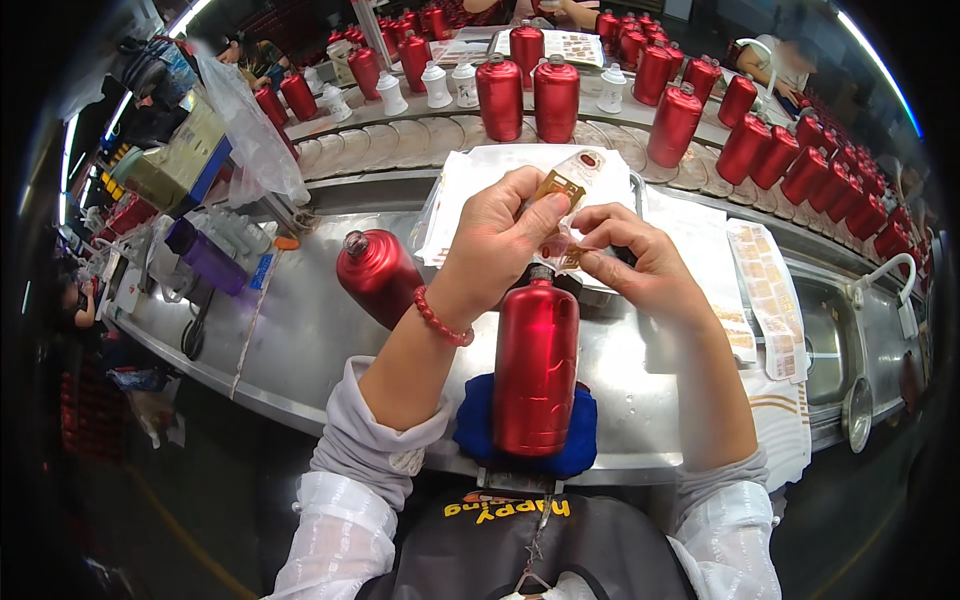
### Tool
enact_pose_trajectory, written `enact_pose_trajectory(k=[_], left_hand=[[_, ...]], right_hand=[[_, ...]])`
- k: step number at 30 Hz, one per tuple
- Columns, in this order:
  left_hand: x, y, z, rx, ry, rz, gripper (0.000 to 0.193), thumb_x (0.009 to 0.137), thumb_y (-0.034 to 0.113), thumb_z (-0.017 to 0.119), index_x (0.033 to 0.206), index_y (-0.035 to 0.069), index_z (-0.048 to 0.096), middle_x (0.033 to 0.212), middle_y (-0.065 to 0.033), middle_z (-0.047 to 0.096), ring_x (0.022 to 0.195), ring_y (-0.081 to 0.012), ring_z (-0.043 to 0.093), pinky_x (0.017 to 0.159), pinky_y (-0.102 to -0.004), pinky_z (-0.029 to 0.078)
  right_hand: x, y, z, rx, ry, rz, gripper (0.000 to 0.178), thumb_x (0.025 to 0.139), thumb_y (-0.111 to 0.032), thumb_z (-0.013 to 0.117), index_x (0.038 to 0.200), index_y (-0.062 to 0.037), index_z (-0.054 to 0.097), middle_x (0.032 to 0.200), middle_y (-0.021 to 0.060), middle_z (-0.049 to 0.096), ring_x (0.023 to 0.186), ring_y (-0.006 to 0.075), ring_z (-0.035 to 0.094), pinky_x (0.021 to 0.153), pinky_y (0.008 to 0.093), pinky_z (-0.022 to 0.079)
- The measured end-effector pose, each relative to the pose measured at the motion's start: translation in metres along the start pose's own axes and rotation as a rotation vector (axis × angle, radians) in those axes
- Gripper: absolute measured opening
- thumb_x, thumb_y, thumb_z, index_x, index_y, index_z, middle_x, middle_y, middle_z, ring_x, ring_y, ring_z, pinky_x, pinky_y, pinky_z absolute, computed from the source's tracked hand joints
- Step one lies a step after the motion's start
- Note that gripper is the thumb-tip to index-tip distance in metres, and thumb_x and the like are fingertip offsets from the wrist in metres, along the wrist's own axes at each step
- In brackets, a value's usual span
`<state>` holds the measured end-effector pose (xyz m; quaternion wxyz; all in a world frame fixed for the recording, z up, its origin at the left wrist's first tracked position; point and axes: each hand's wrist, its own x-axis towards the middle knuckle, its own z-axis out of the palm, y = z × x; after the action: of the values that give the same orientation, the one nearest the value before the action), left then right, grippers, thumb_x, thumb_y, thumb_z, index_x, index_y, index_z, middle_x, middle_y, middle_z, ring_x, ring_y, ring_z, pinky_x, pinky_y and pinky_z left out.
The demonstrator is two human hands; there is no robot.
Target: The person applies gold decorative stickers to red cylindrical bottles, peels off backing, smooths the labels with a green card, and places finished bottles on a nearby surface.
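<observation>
My left hand point(500, 240), with a red bead bracelet at the wrist, pinches a translucent decal point(578, 170) with gold and red print between thumb and fingers. My right hand point(637, 262) has its fingertips closed on the decal's lower part, just above a bottle's neck. That glossy red bottle point(537, 365) lies in front of me, neck away from me, on a blue cloth point(477, 425). Left of it, another red bottle point(375, 270) leans on the metal table, partly hidden by my left forearm.
White sheets point(470, 185) lie beyond my hands, and gold-printed decal sheets point(765, 290) lie at the right by a sink point(830, 350). A conveyor point(400, 140) carries several red bottles point(555, 100). A purple bottle point(205, 258) stands left. Other people work across the line.
</observation>
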<state>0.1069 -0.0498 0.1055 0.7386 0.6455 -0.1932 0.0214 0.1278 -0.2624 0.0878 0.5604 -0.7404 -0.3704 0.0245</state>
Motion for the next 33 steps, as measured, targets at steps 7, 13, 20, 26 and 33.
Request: enact_pose_trajectory(k=[7, 13, 20, 26, 33], left_hand=[[-0.014, -0.004, 0.01, 0.313, 0.157, 0.236, 0.012, 0.1, 0.011, 0.061, 0.097, -0.001, 0.063, 0.089, -0.0067, 0.059, 0.073, -0.0096, 0.06, 0.063, -0.0258, 0.049], [-0.021, -0.008, 0.01, 0.342, 0.162, 0.258, 0.008, 0.099, 0.007, 0.061, 0.102, 0.0, 0.062, 0.095, -0.0083, 0.059, 0.077, -0.0099, 0.058, 0.068, -0.0253, 0.049], [-0.032, -0.012, 0.005, -0.057, 0.03, 0.057, 0.022, 0.101, 0.005, 0.055, 0.124, 0.004, 0.054, 0.109, -0.0043, 0.064, 0.082, -0.0056, 0.058, 0.067, -0.0194, 0.047], [-0.058, 0.0, 0.007, -0.209, -0.052, 0.004, 0.019, 0.1, 0.003, 0.056, 0.119, 0.003, 0.054, 0.103, -0.0061, 0.065, 0.08, -0.007, 0.06, 0.059, -0.019, 0.042], [-0.119, -0.006, 0.008, 0.588, 0.0, 0.038, 0.023, 0.095, 0.001, 0.061, 0.118, 0.003, 0.057, 0.1, -0.0041, 0.057, 0.079, -0.0067, 0.059, 0.068, -0.0217, 0.048]], right_hand=[[-0.005, -0.017, -0.003, 0.007, -0.024, 0.056, 0.015, 0.094, -0.013, 0.07, 0.088, -0.0015, 0.061, 0.124, 0.0072, 0.058, 0.103, 0.0117, 0.056, 0.088, 0.0274, 0.047], [-0.005, -0.023, -0.009, 0.079, 0.013, 0.05, 0.017, 0.087, -0.012, 0.074, 0.083, -0.0052, 0.058, 0.123, 0.0058, 0.058, 0.094, 0.0069, 0.054, 0.084, 0.0234, 0.045], [-0.008, -0.019, 0.0, 0.351, 0.106, 0.115, 0.02, 0.086, -0.01, 0.075, 0.083, -0.0063, 0.055, 0.121, 0.005, 0.057, 0.084, 0.002, 0.049, 0.076, 0.0184, 0.041], [-0.021, -0.04, 0.006, 0.135, 0.013, 0.141, 0.02, 0.087, -0.011, 0.074, 0.083, -0.0052, 0.055, 0.117, 0.0057, 0.057, 0.082, 0.0028, 0.05, 0.072, 0.0185, 0.042], [-0.061, -0.039, 0.027, -0.207, -0.145, 0.213, 0.012, 0.087, -0.004, 0.067, 0.085, 0.0009, 0.057, 0.108, 0.0123, 0.06, 0.094, 0.0182, 0.06, 0.082, 0.03, 0.051]])
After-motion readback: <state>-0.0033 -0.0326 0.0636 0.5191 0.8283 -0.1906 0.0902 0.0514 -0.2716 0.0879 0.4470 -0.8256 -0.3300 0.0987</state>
